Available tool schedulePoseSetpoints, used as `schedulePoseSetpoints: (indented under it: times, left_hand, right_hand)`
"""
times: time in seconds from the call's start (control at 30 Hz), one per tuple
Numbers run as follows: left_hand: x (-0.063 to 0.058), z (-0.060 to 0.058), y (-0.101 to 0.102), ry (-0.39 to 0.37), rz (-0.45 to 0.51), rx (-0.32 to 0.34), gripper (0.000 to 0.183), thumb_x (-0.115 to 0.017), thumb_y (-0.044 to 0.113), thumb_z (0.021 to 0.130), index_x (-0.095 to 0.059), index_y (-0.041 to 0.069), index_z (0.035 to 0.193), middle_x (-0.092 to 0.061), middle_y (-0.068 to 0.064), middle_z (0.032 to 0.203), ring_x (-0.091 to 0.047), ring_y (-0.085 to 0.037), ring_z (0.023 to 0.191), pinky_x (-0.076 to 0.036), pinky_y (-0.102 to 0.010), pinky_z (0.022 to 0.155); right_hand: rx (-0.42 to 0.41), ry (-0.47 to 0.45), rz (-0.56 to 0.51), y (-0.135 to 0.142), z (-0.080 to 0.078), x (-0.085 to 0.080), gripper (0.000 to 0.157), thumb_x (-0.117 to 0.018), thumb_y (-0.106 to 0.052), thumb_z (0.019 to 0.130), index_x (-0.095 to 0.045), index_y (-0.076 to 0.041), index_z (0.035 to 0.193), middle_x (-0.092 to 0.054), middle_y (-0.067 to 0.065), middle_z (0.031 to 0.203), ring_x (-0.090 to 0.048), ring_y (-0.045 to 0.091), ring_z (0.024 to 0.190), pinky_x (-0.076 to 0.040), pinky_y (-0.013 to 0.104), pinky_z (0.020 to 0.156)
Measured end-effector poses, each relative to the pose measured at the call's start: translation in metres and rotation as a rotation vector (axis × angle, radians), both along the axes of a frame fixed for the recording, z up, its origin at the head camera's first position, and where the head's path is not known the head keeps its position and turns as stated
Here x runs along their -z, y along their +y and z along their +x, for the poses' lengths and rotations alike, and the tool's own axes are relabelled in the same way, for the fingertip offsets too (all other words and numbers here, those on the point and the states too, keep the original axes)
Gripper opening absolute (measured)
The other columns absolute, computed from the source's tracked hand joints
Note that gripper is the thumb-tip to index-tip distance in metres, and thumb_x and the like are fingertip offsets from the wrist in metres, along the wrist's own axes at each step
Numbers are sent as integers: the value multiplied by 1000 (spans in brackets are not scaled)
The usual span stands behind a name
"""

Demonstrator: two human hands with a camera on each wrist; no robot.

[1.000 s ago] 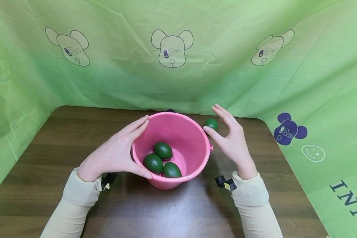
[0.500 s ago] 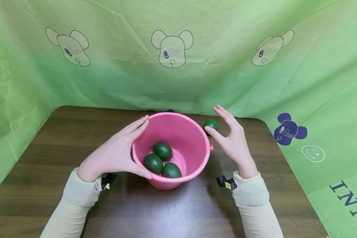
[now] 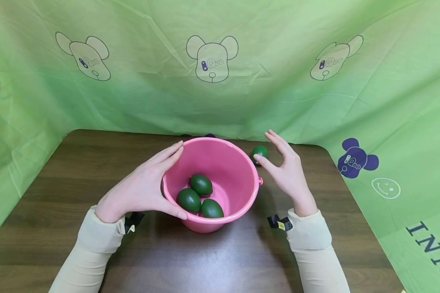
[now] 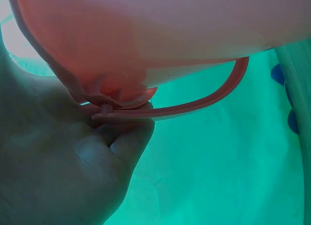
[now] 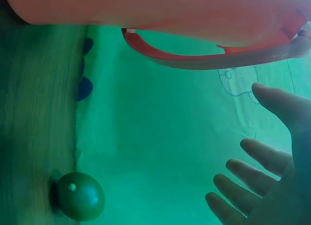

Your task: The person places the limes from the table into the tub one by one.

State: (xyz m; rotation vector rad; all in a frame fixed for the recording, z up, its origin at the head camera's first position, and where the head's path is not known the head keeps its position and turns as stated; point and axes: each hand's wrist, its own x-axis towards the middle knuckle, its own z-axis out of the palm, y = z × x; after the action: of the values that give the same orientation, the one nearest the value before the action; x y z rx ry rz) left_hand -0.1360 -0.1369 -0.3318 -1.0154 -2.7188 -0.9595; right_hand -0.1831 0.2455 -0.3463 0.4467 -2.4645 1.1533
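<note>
A pink bucket [image 3: 238,179] stands on the table with three dark green avocados [image 3: 201,185] gathered at the left of its floor. My left hand [image 3: 143,187] holds the bucket's left rim, thumb along the front and fingers toward the back. In the left wrist view the bucket's handle [image 4: 204,101] hangs down beside those fingers. My right hand [image 3: 287,171] is spread in the air right of the bucket, holding nothing. Behind its thumb, a further avocado [image 5: 81,196] rests on the table near the back edge; the thumb partly covers it in the head view.
The brown wooden table [image 3: 77,171] ends at the back against a green printed cloth [image 3: 150,93], which also hangs at both sides. A small pink handle knob [image 3: 260,181] juts from the bucket's right side.
My right hand has shifted slightly right, its thumb drawing away from the bucket's rim. The left hand, bucket and avocados keep their places.
</note>
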Motion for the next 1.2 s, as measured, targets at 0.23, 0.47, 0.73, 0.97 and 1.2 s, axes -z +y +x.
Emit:
schedulePoseSetpoints:
  times: [0.23, 0.47, 0.73, 0.97, 1.2]
  left_hand:
    - [-1, 0, 0, -4, 1, 1, 138, -79, 83, 58, -25, 11, 162, -9, 13, 168, -15, -13, 151, -33, -44, 114]
    - [-1, 0, 1, -7, 0, 0, 138, -79, 83, 58, -25, 11, 162, -9, 13, 167, -15, -13, 151, -35, -44, 113]
    - [-1, -1, 1, -7, 4, -2, 138, -80, 83, 57, -25, 12, 162, -9, 15, 167, -16, -12, 151, -37, -43, 112]
    - [-1, -1, 1, -2, 6, 2, 138, -80, 83, 57, -25, 12, 162, -10, 15, 167, -15, -12, 151, -37, -43, 112]
    - [0, -1, 1, -3, 5, 2, 138, -80, 83, 57, -25, 12, 162, -9, 15, 167, -15, -13, 151, -38, -44, 112]
  right_hand:
    - [13, -14, 4, 2, -3, 2, 63, -80, -30, 91, -55, -24, 149, -42, -13, 155, -36, 12, 144, -33, 53, 112]
    - [20, -47, 7, 4, -4, 4, 63, -79, -31, 92, -55, -21, 149, -42, -8, 157, -35, 17, 145, -31, 57, 113]
    - [40, -72, 21, 8, -8, 8, 64, -78, -33, 92, -54, -19, 150, -41, -4, 158, -33, 21, 146, -28, 58, 114]
    - [59, -98, 35, 14, -13, 15, 66, -78, -35, 92, -53, -18, 150, -39, -2, 159, -31, 23, 147, -26, 60, 115]
    - [70, -127, 55, 18, -18, 19, 68, -76, -39, 93, -50, -20, 153, -37, 0, 160, -30, 25, 148, -25, 62, 114]
